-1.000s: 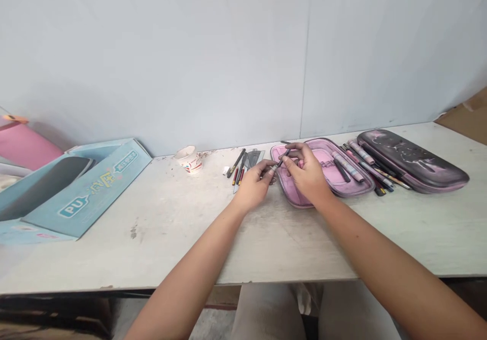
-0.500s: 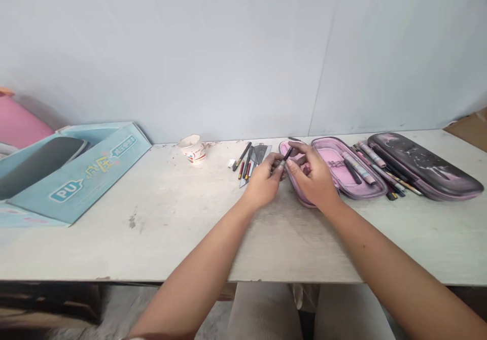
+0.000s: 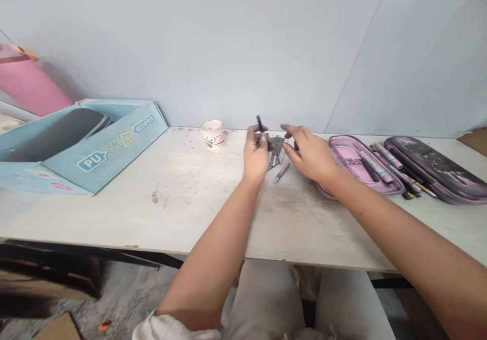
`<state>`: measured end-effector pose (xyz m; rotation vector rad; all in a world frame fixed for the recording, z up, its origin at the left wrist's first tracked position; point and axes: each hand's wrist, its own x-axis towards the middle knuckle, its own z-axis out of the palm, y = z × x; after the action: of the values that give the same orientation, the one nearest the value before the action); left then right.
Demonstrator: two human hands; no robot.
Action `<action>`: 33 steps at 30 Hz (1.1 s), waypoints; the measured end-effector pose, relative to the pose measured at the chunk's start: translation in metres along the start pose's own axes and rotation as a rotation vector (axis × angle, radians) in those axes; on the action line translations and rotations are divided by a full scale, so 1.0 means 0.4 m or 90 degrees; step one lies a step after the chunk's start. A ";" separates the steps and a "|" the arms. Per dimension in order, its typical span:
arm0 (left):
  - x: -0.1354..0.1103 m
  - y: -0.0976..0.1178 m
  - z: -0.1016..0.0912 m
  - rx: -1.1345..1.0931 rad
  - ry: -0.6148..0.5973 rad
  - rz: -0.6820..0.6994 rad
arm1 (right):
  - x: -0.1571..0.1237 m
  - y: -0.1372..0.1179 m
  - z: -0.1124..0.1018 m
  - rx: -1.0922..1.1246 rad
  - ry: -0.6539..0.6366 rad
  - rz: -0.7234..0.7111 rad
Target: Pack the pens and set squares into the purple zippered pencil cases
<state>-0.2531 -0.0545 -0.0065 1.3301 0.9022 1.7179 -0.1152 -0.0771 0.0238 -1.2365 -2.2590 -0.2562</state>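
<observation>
At the far middle of the whitish wooden table (image 3: pixel 182 198), a slim dark pen (image 3: pixel 259 123) was held tilted by the left hand (image 3: pixel 256 157). The right hand (image 3: pixel 312 152) was found released, fingers spread, by the left end of the open pink zippered pencil case (image 3: pixel 347 153). A slim purplish-grey pen (image 3: pixel 282 172) was noted lying near a translucent grey set square (image 3: pixel 277 155).

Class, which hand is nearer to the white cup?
Left. The left hand is to the right of the white cup; the right hand is farther right, near the open pink pencil case.

Lt: bright, diffuse | shdws: soft | slt blur | edges stretched
</observation>
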 end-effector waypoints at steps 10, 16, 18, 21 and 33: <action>-0.001 -0.008 -0.005 0.124 -0.031 -0.061 | -0.076 0.008 0.014 -0.078 -0.180 -0.158; -0.057 -0.010 0.045 0.309 -0.235 0.030 | -0.105 0.088 -0.052 0.317 0.186 0.174; -0.072 -0.003 0.060 0.349 -0.272 0.039 | -0.112 0.119 -0.060 0.445 0.279 0.235; -0.081 0.004 0.072 0.396 -0.307 0.042 | -0.119 0.149 -0.050 0.544 0.364 0.282; -0.076 -0.005 0.065 0.416 -0.335 -0.010 | -0.146 0.159 -0.025 0.514 0.284 0.287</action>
<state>-0.2225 -0.0784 -0.0160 2.0582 1.1867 0.9834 -0.0342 -0.0875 -0.0055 -1.0488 -1.4073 0.4665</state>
